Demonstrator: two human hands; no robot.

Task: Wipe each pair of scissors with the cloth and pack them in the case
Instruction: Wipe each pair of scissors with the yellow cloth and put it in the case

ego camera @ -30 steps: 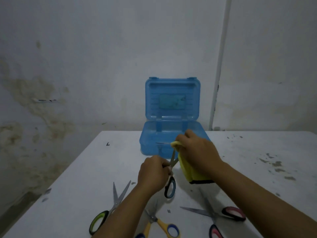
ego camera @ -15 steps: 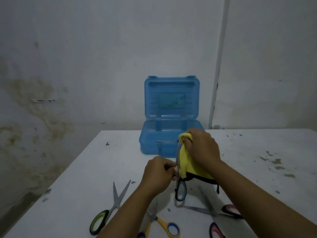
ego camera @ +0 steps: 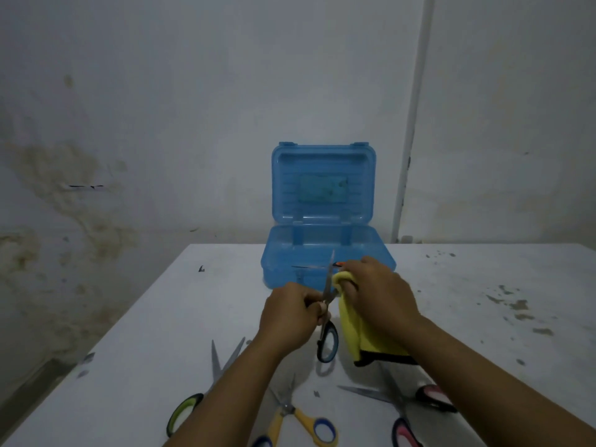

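Note:
My left hand (ego camera: 290, 314) grips the black-and-blue scissors (ego camera: 328, 330) near their pivot, blades pointing up and one handle loop hanging below. Just right of it, my right hand (ego camera: 377, 295) holds the yellow cloth (ego camera: 354, 333) against the blades, and the cloth's black-edged end hangs down. Behind both hands stands the blue plastic case (ego camera: 322, 253), lid upright, with a pair of scissors showing faintly through its front wall. Three more pairs lie on the white table (ego camera: 161, 333) near me: green-handled scissors (ego camera: 206, 391) at left, yellow-and-blue scissors (ego camera: 300, 417) in the middle, pink-handled scissors (ego camera: 406, 408) at right.
The table's back edge meets a stained wall just behind the case. A white pipe (ego camera: 409, 124) runs up the wall to the right of the case. Dark flecks and stains (ego camera: 516, 308) mark the table's right side.
My right hand with the cloth has slid down the blades towards the pivot, so the blade tips now stand bare above it. The held scissors have turned more upright.

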